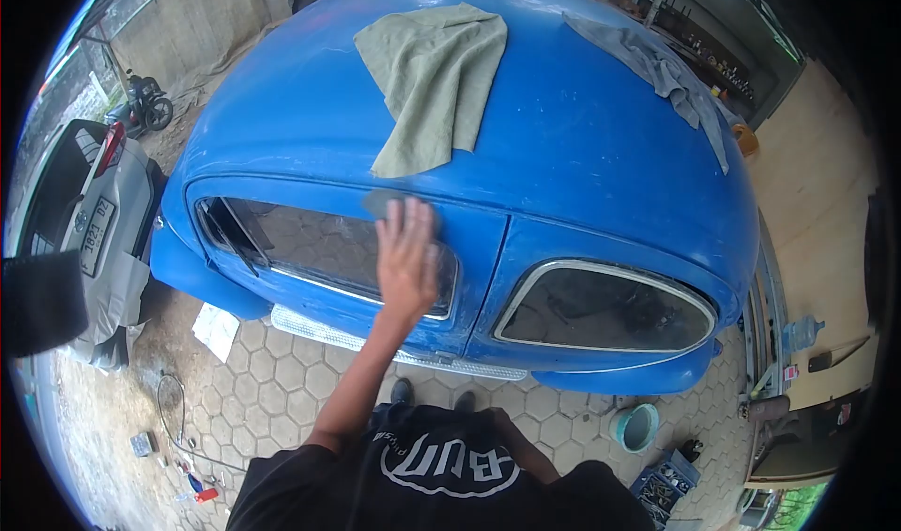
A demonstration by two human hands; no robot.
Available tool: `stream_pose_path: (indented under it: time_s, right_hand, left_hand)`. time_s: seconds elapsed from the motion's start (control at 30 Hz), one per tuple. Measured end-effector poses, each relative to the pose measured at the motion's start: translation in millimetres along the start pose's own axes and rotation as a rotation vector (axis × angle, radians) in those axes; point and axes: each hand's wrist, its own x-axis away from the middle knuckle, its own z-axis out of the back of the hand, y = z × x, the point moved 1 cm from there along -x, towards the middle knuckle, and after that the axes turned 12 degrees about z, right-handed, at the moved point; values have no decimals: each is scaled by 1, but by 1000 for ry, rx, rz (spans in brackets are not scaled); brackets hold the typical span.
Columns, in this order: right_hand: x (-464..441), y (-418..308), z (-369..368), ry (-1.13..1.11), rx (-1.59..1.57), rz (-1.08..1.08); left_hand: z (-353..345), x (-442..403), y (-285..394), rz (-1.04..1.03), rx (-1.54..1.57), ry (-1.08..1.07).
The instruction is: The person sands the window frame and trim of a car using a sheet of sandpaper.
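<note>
My left hand (408,259) reaches forward and lies with its fingers over a dark grey piece of sandpaper (378,202), pressing it on the blue car (563,146) just above the door window (310,240). Part of the sandpaper sticks out past the fingertips; the rest is hidden beneath them. Scuffs and pale marks show on the matte blue paint around it. A greenish-grey cloth (436,80) is draped over the roof edge beyond the hand. My right arm (526,451) hangs low by my body, its hand out of sight.
Another grey cloth (666,66) lies on the roof at right. On the paved floor stand a bucket (636,428) and a blue crate (664,484) of parts. A white car (103,221) is parked at left. Wooden boards (817,193) stand at right; a hose (178,428) lies lower left.
</note>
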Motion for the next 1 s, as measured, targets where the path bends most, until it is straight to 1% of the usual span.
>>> stream_pose_path:
  time_s: [0.07, 0.13, 0.17, 0.27, 0.3, 0.4, 0.57, 0.67, 0.7, 0.77, 0.87, 0.9, 0.97, 1.0]
  right_hand:
    - [2, 4, -4, -81, -7, -52]
    - [3, 3, -3, -137, -62, -170]
    - [2, 2, -1, -147, -81, -195]
    - [0, 6, 7, -153, -116, -210]
    - [1, 8, 9, -154, -127, -216]
    - [5, 14, 10, -176, -149, -229]
    - [9, 23, 14, -219, -195, -260]
    - [10, 29, 21, -216, -281, -327]
    - [10, 29, 26, -196, -354, -395]
    - [14, 28, 39, -136, -508, -543]
    - [41, 26, 55, 64, -752, -738]
    - [51, 25, 52, 124, -844, -797]
    - [71, 27, 51, 60, -904, -942]
    - [79, 33, 44, 14, -940, -992]
  left_hand:
    - [-6, 6, 21, -67, 23, -99]
    - [2, 5, 14, -61, -77, -131]
    - [7, 5, 9, -60, -124, -152]
    - [17, 3, -25, 72, -176, 20]
    - [17, 2, -27, 110, -181, 71]
    - [0, 4, -7, 148, -19, 167]
    - [-30, 26, 58, -51, -12, -163]
    - [-31, 24, 41, -21, -134, -50]
    - [-25, 21, 31, -10, -182, -14]
    - [-6, 7, 7, 127, -186, 164]
    - [9, -5, -35, 303, -58, 294]
    - [10, -5, -26, 261, -50, 261]
    - [1, 4, 2, 188, -39, 207]
    - [-4, 11, 13, 130, -51, 100]
